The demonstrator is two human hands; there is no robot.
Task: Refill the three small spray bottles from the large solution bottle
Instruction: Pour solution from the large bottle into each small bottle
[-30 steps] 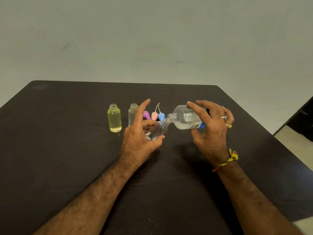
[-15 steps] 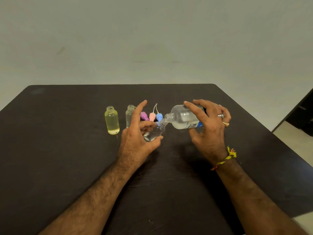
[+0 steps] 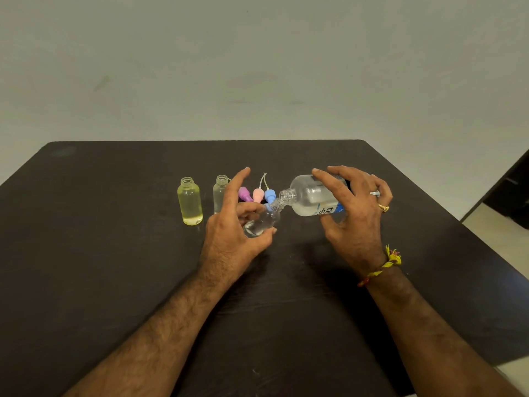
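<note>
Dark brown wood makes up the table [image 3: 86, 253], which stands against a pale wall [image 3: 257, 67]. Near the middle of the table, somewhat toward the far edge, the left hand [image 3: 232, 236] holds a small clear bottle [image 3: 262, 222] between thumb and curled fingers, with the forefinger stretched up and free. This small bottle is tilted, its open neck pointing up and to the right, and a little clear liquid lies in its bottom. The right hand [image 3: 357, 222] grips the large bottle [image 3: 312, 197] from above, fingers curved over its body and thumb below. The large bottle lies almost level, its open mouth toward the left and meeting the neck of the small one; clear liquid fills its lower side, and a blue and white label shows under the fingers. Whether liquid is running between the two mouths cannot be told.

Left of the left hand, nearer the far edge, stands a small bottle of yellow liquid [image 3: 189, 202], upright and uncapped. Just right of it stands another small clear bottle [image 3: 220, 193], upright, partly hidden by the forefinger. Behind the hands lie three spray caps together: purple [image 3: 245, 194], pink [image 3: 258, 194] and blue [image 3: 270, 195], with thin white tubes rising from them.

A ring [image 3: 375, 193] and a gold ring [image 3: 383, 208] sit on the right fingers, and a yellow thread band [image 3: 383, 266] circles that wrist.
</note>
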